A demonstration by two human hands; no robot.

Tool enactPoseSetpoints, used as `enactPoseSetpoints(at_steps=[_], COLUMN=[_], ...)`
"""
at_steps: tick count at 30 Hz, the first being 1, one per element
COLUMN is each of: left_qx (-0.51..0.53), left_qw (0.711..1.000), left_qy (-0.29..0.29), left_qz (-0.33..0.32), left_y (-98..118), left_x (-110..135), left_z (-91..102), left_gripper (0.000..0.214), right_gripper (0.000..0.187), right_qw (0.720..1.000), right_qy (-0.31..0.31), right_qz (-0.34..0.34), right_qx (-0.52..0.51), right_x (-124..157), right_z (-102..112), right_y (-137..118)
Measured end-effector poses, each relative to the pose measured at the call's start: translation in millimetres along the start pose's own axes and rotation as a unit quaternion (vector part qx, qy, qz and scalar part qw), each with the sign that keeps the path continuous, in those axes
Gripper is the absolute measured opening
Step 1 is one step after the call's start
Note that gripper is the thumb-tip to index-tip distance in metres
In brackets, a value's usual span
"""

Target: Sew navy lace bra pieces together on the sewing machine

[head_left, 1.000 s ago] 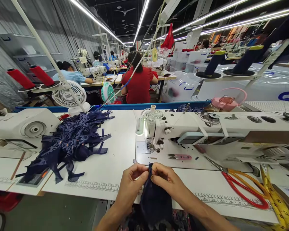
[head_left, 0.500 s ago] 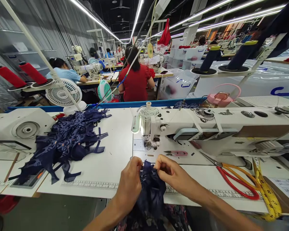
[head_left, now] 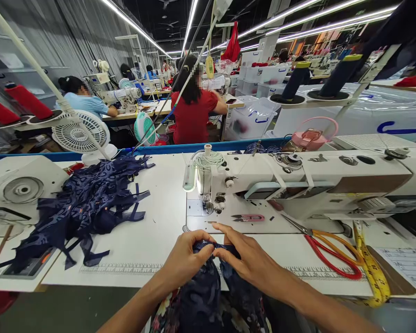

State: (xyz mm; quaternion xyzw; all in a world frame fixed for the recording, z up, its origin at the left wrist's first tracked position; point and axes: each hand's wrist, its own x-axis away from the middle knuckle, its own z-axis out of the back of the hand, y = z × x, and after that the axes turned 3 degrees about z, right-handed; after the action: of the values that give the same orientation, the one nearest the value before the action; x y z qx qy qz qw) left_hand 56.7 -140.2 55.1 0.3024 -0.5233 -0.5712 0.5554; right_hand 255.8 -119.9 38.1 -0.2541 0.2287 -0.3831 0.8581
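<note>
A navy lace garment piece point(head_left: 203, 289) hangs over the table's front edge toward my lap, its upper edge between my two hands. My left hand point(head_left: 189, 256) is closed on that edge, thumb and index finger pinching it. Close beside it, my right hand point(head_left: 244, 256) grips the same edge, thumb underneath and fingers bent over the top. The fingertips of both hands nearly meet. Just beyond them stands the white sewing machine point(head_left: 263, 171), its needle area lit. Pink thread snips point(head_left: 248, 218) lie on the machine bed.
A heap of navy lace pieces point(head_left: 86, 199) spreads over the table at left. Orange-and-red-handled scissors point(head_left: 327, 252) and a yellow tape measure point(head_left: 372, 270) lie at right. A ruler strip point(head_left: 125, 268) runs along the front edge. Co-workers sit ahead, one in a red shirt point(head_left: 194, 118).
The garment's top edge is now stretched sideways between my hands, where it was bunched upright before. My right hand has turned over it. The co-worker in red has turned and reaches right.
</note>
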Motion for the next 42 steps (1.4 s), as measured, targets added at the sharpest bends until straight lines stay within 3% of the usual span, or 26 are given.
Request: enactPoseSetpoints(at_steps=[6,11,19,25,30,33,35,37,42], left_qx=[0.025,0.045,0.227,0.242,0.213,0.111,-0.021,-0.159,-0.269], left_qw=[1.000,0.999,0.964,0.954,0.960,0.988,1.000,0.985,0.946], left_qy=[0.011,0.002,-0.094,-0.108,-0.117,-0.080,-0.017,0.059,0.181], left_qz=[-0.008,-0.001,0.104,0.142,0.136,0.074,0.011,-0.031,-0.013], left_y=[-3.3,-4.2,-10.3,-10.5,-12.6,-14.4,-13.8,-12.6,-16.2], left_x=[0.3,1.8,-1.0,-6.1,-5.6,-6.4,-11.0,-21.0,-60.6], left_z=[-3.5,-1.8,6.2,8.9,11.0,19.4,30.1,46.6,110.9], left_gripper=[0.008,0.011,0.034,0.040,0.035,0.023,0.017,0.018,0.016], right_gripper=[0.025,0.010,0.027,0.029,0.028,0.029,0.028,0.034,0.047], right_qw=[0.997,0.984,0.906,0.902,0.911,0.939,0.963,0.982,0.995], right_qy=[-0.015,0.000,-0.067,-0.089,-0.101,-0.095,-0.065,-0.016,0.072], right_qz=[0.035,-0.061,-0.158,-0.167,-0.169,-0.146,-0.115,-0.078,0.004], right_qx=[-0.064,-0.169,-0.388,-0.388,-0.362,-0.295,-0.234,-0.174,-0.068], right_x=[-5.4,-10.6,-16.4,-16.1,-19.2,-22.3,-23.8,-26.9,-47.6], right_z=[1.9,4.8,13.3,13.0,11.0,4.4,-4.4,-17.0,-57.5], right_y=[-5.8,-10.6,-12.9,-9.4,-8.4,-7.5,-2.1,9.2,40.0])
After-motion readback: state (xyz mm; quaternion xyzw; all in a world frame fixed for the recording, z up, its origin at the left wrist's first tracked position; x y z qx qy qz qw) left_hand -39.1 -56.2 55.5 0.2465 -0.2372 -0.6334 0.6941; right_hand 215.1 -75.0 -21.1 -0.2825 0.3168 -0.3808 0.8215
